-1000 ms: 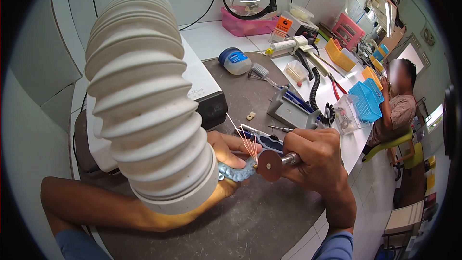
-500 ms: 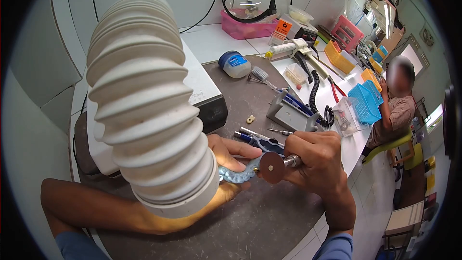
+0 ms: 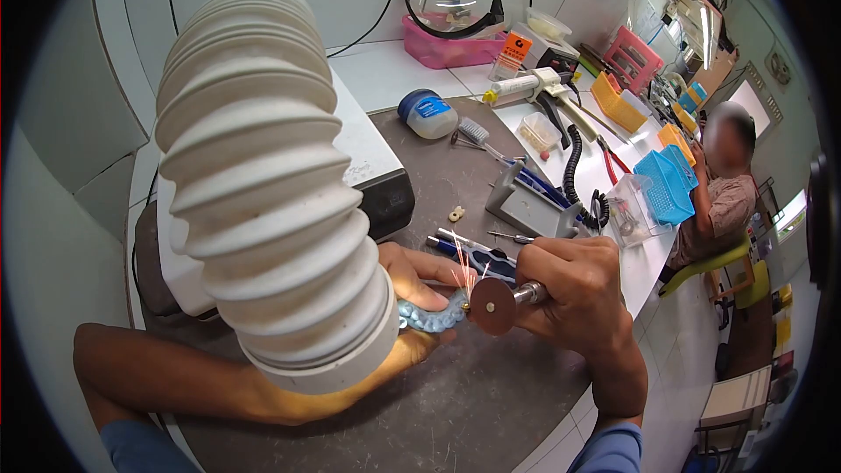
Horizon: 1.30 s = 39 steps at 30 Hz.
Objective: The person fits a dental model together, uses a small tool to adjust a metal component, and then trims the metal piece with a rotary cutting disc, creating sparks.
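My left hand (image 3: pixel 410 277), partly behind the ribbed hose, grips a light-blue, arch-shaped dental model (image 3: pixel 429 317) between thumb and fingers. My right hand (image 3: pixel 574 298) is wrapped around a metal rotary handpiece (image 3: pixel 531 292). On the handpiece's tip sits a round brown cutting disc (image 3: pixel 494 307), its edge against the model's right end near a small gold-coloured bit. Thin orange sparks (image 3: pixel 464 264) shoot upward from that contact. The hose mouth covers part of my left wrist.
A large white ribbed hose (image 3: pixel 263 166) fills the left side. Behind my hands lie a utility knife (image 3: pixel 482 256), a grey tool holder (image 3: pixel 530 203), a small tooth-like piece (image 3: pixel 456 214) and a Vaseline jar (image 3: pixel 427 114). A person (image 3: pixel 723 175) sits at the right.
Sparks now rise where the disc meets the blue dental model; none showed before. The disc has shifted very slightly left, while both hands keep their grips.
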Each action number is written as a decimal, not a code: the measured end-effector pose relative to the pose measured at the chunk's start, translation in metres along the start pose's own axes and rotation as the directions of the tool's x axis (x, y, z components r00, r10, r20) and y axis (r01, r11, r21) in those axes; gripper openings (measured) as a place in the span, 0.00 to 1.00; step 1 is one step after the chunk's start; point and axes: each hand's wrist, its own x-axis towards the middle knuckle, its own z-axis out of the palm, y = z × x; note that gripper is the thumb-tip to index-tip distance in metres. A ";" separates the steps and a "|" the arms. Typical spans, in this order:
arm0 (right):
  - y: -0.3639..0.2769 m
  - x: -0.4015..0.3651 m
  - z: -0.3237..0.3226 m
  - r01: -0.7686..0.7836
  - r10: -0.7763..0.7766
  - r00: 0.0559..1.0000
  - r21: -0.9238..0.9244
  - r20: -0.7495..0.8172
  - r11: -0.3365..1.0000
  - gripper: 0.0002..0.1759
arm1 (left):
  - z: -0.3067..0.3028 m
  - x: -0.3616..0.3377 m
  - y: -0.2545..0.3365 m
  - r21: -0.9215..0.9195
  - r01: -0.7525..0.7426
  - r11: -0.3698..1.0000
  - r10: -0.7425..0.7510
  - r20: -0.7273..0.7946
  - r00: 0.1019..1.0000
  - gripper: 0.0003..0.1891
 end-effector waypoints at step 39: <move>0.002 0.001 0.000 0.013 -0.013 1.000 0.008 0.010 1.000 0.28 | -0.004 0.004 -0.010 0.060 0.007 0.998 -0.015 0.135 0.991 0.14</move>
